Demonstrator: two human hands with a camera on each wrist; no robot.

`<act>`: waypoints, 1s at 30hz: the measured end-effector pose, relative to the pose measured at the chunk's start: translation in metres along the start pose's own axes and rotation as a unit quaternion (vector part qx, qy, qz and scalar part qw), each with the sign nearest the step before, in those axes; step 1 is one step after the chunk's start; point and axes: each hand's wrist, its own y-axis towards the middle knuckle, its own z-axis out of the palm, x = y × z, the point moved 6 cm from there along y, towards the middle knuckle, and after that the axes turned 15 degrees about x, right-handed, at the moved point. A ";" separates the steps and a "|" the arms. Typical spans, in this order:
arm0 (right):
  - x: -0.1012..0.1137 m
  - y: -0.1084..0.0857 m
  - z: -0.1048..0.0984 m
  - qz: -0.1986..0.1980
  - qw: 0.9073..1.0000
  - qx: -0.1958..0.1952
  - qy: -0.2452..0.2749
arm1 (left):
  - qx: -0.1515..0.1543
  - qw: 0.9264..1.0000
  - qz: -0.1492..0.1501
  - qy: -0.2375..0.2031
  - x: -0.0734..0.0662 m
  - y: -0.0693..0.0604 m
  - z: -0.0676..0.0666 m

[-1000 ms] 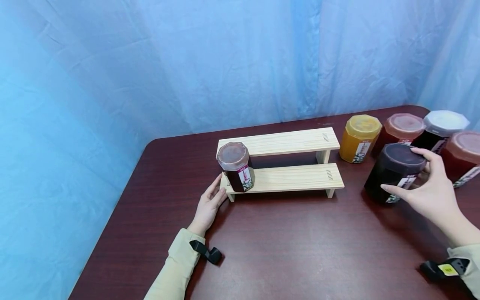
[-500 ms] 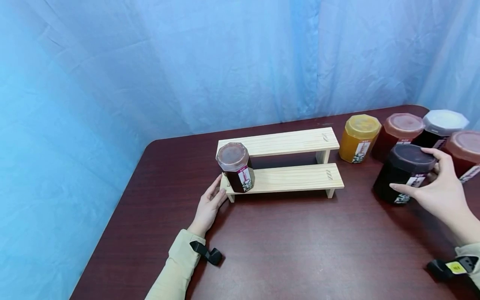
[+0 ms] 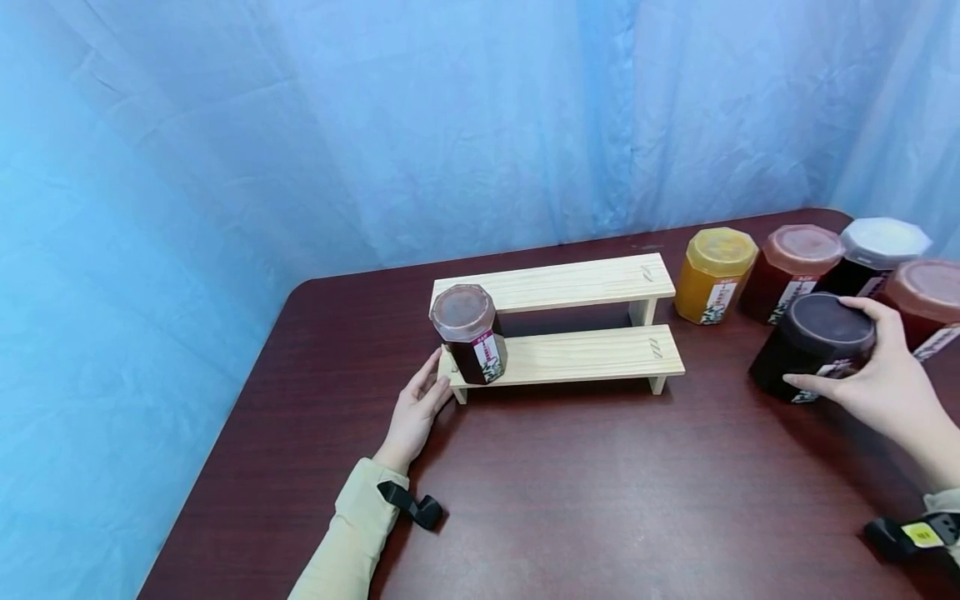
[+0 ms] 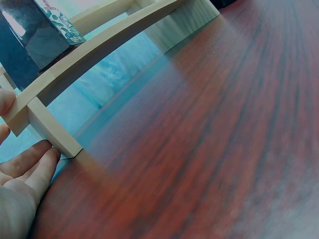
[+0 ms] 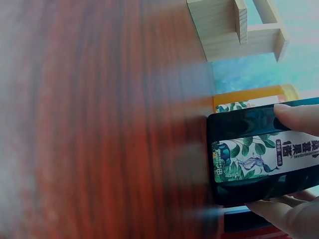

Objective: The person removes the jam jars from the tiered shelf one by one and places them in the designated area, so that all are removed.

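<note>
At the right, my right hand (image 3: pixel 892 379) grips a dark jar (image 5: pixel 244 124), thumb on one side and fingers on the other. This jar has a dark lid and a label with leaves and a bird. Its base is at or very near the tabletop; exact contact cannot be told. My left hand (image 3: pixel 416 412) rests against the left end of a two-step wooden shelf (image 3: pixel 585 357), its fingers (image 4: pixel 40 159) beside the front leg. A dark jar with a clear brownish lid (image 3: pixel 468 333) stands upright on the left end of the lower step.
Behind the gripped jar stand a yellow jar (image 3: pixel 716 275), a red jar (image 3: pixel 791 271), a dark jar with a white lid (image 3: pixel 881 250) and another red jar (image 3: pixel 930 304). The dark red-brown table (image 3: pixel 585 492) ends at a blue curtain (image 3: pixel 487 125).
My right hand and the dark jar have shifted a little to the right, and the jar's lid now leans slightly more toward me. My left hand stays at the shelf's end.
</note>
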 end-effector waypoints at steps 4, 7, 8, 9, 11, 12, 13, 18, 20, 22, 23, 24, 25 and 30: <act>-0.007 0.000 0.000 -0.013 1.000 0.002 0.011 | -0.001 1.000 0.000 -0.004 0.000 0.000 0.000; -0.009 -0.001 0.000 -0.030 0.999 0.008 0.031 | 0.001 1.000 0.002 -0.003 0.001 0.000 0.000; -0.009 -0.001 -0.001 -0.037 0.999 0.009 0.036 | 0.001 1.000 0.002 -0.002 0.001 0.001 0.000; -0.008 -0.001 -0.001 -0.042 0.998 0.010 0.037 | 0.001 1.000 0.003 -0.001 0.001 0.001 -0.001; -0.006 -0.002 -0.002 -0.046 0.998 0.009 0.032 | 0.001 1.000 0.005 0.001 0.001 0.001 -0.001; -0.005 -0.002 -0.003 -0.047 0.999 0.006 0.026 | 0.001 1.000 0.006 0.001 0.002 0.001 -0.001; -0.007 -0.002 -0.004 -0.045 0.999 -0.003 0.014 | 0.001 1.000 0.007 0.003 0.001 0.001 -0.001; -0.030 0.004 -0.005 -0.023 0.999 -0.034 -0.031 | 0.004 1.000 0.008 0.002 0.001 0.001 -0.001; -0.044 0.008 -0.005 -0.016 0.998 -0.040 -0.043 | 0.002 1.000 0.008 -0.003 0.001 0.000 -0.001; -0.062 0.013 -0.005 -0.008 0.997 -0.049 -0.060 | 0.003 1.000 0.008 -0.006 0.001 0.000 -0.001; -0.068 0.015 -0.006 -0.006 0.997 -0.050 -0.062 | 0.001 1.000 0.008 -0.012 0.001 0.000 -0.001; -0.075 0.017 -0.006 0.000 0.996 -0.054 -0.073 | 0.002 1.000 0.009 -0.013 0.001 0.001 -0.001; -0.081 0.019 -0.007 0.003 0.995 -0.056 -0.080 | 0.001 1.000 0.009 -0.015 0.000 0.001 0.000; -0.087 0.022 -0.008 0.018 0.992 -0.067 -0.102 | 0.002 1.000 0.007 -0.012 0.000 0.000 0.000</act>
